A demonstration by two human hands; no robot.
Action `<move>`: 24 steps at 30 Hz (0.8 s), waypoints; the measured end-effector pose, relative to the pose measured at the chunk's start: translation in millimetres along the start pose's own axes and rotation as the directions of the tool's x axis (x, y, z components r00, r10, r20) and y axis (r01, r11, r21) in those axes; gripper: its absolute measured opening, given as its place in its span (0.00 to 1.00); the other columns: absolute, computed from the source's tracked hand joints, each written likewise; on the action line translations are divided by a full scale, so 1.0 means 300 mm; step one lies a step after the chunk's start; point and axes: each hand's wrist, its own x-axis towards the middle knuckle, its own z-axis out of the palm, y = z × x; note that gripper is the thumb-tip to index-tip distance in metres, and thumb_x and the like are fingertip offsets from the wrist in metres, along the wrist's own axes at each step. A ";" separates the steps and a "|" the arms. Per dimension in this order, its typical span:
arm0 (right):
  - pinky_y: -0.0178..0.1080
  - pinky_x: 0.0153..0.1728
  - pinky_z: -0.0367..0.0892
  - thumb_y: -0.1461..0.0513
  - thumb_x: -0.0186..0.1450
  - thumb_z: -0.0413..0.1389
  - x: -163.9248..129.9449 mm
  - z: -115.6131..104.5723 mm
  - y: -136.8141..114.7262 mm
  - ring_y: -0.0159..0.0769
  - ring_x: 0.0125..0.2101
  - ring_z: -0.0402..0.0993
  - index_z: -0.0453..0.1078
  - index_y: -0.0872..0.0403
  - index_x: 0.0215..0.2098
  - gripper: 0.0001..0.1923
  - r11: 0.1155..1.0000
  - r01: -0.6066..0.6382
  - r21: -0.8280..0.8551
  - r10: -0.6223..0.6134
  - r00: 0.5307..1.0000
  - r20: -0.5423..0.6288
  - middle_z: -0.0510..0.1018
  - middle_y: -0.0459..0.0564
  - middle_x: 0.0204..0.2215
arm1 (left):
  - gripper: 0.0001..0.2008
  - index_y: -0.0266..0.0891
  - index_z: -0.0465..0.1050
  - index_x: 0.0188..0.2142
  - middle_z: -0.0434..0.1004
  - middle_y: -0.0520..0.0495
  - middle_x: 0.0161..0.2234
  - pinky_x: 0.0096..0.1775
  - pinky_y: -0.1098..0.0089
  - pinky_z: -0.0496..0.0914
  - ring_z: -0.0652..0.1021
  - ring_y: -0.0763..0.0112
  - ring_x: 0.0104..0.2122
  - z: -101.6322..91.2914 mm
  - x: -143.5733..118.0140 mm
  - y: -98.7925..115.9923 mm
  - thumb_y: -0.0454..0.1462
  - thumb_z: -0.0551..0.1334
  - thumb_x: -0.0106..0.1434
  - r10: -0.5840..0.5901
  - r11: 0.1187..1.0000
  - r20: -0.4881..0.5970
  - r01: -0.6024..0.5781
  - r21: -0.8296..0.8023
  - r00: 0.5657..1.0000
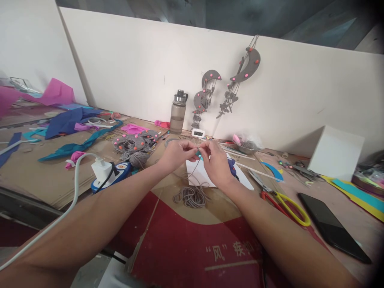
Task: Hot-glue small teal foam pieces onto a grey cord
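Observation:
My left hand point(177, 154) and my right hand point(216, 163) meet above the table, fingertips pinched together on a small teal piece point(198, 153) and a thin grey string point(195, 168). The string hangs down to a loose grey coil point(191, 196) lying on the cardboard below my hands. A white sheet point(199, 176) lies under the hands, with a blue glue gun point(232, 167) partly hidden behind my right hand.
Yellow-handled scissors point(285, 203) and a black phone point(333, 226) lie to the right. A power strip with white charger point(109, 174) sits left, grey felt discs point(133, 143) and a water bottle point(178, 112) behind. A white box point(336, 152) stands far right; felt moon ornaments point(240, 76) hang on the wall.

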 end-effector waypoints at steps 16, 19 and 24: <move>0.46 0.42 0.62 0.65 0.68 0.45 0.017 -0.023 -0.009 0.45 0.39 0.63 0.64 0.52 0.35 0.07 0.947 0.197 -0.254 -0.194 0.980 0.038 0.71 0.55 0.36 | 0.12 0.33 0.76 0.31 0.80 0.44 0.30 0.36 0.67 0.76 0.80 0.69 0.29 -0.002 0.007 -0.009 0.42 0.67 0.53 0.006 1.000 -0.028 -0.007 -0.031 1.000; 0.47 0.43 0.61 0.65 0.68 0.45 0.016 -0.020 -0.024 0.45 0.39 0.63 0.65 0.52 0.35 0.08 0.918 0.215 -0.334 -0.208 0.976 0.059 0.71 0.56 0.36 | 0.09 0.35 0.76 0.29 0.80 0.45 0.29 0.35 0.69 0.75 0.79 0.69 0.29 -0.001 0.001 -0.012 0.40 0.65 0.54 0.098 0.992 -0.097 -0.089 0.091 0.991; 0.44 0.38 0.61 0.63 0.68 0.46 0.011 -0.020 -0.063 0.44 0.38 0.66 0.64 0.54 0.36 0.06 0.945 0.031 -0.327 -0.021 0.999 0.032 0.72 0.55 0.35 | 0.06 0.37 0.77 0.29 0.80 0.47 0.28 0.35 0.72 0.72 0.78 0.71 0.30 0.005 -0.011 -0.001 0.37 0.62 0.55 0.230 0.943 -0.147 -0.183 0.279 0.962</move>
